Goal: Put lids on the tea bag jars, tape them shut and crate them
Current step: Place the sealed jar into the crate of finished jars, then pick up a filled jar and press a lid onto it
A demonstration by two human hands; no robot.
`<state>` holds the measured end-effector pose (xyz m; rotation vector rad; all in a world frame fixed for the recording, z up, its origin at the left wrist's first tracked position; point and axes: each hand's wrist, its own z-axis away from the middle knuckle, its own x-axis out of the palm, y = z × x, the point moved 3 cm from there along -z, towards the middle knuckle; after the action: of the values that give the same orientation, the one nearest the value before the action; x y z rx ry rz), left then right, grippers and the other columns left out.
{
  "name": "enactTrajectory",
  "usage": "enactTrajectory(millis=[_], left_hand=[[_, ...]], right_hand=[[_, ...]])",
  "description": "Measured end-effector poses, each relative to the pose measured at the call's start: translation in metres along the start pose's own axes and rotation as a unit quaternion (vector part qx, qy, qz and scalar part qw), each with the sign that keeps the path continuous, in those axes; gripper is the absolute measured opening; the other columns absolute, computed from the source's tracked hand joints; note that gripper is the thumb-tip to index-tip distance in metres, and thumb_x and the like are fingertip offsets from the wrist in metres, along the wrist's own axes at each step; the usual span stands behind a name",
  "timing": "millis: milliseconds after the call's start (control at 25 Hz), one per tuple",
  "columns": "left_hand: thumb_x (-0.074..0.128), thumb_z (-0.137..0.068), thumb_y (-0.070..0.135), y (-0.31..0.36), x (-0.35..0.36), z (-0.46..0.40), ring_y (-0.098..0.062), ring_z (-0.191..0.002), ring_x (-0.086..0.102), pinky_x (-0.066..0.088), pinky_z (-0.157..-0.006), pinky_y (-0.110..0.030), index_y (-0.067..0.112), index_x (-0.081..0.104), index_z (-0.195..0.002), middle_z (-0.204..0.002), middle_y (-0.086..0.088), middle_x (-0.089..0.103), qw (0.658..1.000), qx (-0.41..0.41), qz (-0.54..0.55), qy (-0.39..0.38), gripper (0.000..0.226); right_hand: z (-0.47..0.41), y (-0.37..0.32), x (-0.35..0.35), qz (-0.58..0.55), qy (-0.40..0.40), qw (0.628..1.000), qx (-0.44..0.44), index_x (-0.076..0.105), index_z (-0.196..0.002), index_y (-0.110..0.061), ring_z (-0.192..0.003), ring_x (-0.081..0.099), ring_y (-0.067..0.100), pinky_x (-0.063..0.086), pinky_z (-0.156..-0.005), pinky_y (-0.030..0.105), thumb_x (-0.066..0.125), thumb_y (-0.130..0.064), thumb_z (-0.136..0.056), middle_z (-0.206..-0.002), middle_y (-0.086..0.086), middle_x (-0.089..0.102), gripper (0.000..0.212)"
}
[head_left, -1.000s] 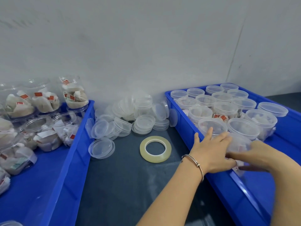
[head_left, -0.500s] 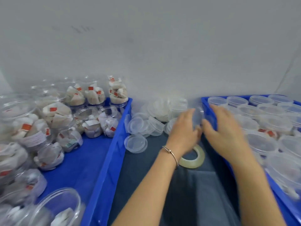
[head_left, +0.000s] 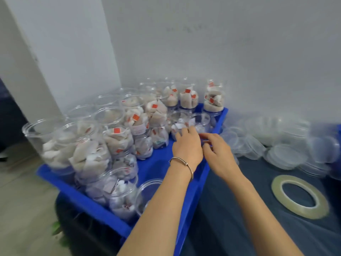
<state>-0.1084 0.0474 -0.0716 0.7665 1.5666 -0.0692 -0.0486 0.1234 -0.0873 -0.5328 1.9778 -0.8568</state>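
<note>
Red tags [head_left: 136, 117] (unreadable) mark bagged tea in jars [head_left: 118, 137].

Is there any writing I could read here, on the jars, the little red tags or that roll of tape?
No text reads clearly anywhere.
Red tags on the tea bags: plain red squares, any print too small and blurred.
White slip in a jar: faint marks, unreadable.
Tape roll: no print visible.
Lids and blue crate: no labels seen.
Wall: faint smudged marks, illegible.

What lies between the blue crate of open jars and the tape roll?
In the head view, only the right forearm crosses dark cloth between the blue crate and the tape roll.
</note>
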Motion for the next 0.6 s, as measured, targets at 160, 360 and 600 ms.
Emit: enactTrajectory(millis=[160, 360, 600], left_hand=[[0.051, -0.092, 0.011, -0.022, -0.014, -0.002, -0.034, -0.129, 0.039, 0.043, -0.094, -0.040, 0.010, 0.014, -0.149, -0.146, -0.015, 0.032, 0.994, -0.013, 0.053, 0.097, 0.069], [0.050, -0.091, 0.008, -0.050, -0.050, -0.013, -0.032, -0.073, 0.061, 0.051, -0.061, -0.039, 0.024, -0.020, -0.150, -0.096, -0.017, 0.059, 0.959, -0.049, 0.192, 0.201, 0.093], [0.044, -0.096, 0.007, -0.083, -0.095, -0.061, -0.026, -0.079, 0.062, 0.050, -0.067, -0.035, 0.001, -0.013, -0.149, -0.090, -0.009, 0.062, 0.954, -0.154, 0.180, 0.185, 0.078]], right_hand=[[0.000, -0.005, 0.021, 0.019, -0.040, 0.999, -0.011, 0.055, -0.129, -0.011, -0.113, 0.051, 0.018, 0.040, -0.094, 0.028, 0.040, 0.001, -0.091, -0.121, 0.004, 0.054, 0.042], [-0.006, -0.015, 0.044, 0.062, -0.091, 0.994, -0.013, 0.043, -0.140, -0.016, -0.121, 0.047, 0.018, 0.040, -0.101, 0.039, 0.046, -0.013, -0.094, -0.139, 0.001, 0.044, 0.046], [-0.007, -0.016, 0.061, 0.106, -0.097, 0.990, -0.010, 0.039, -0.142, -0.021, -0.116, 0.053, 0.018, 0.042, -0.100, 0.042, 0.046, -0.024, -0.096, -0.141, -0.004, 0.042, 0.047]])
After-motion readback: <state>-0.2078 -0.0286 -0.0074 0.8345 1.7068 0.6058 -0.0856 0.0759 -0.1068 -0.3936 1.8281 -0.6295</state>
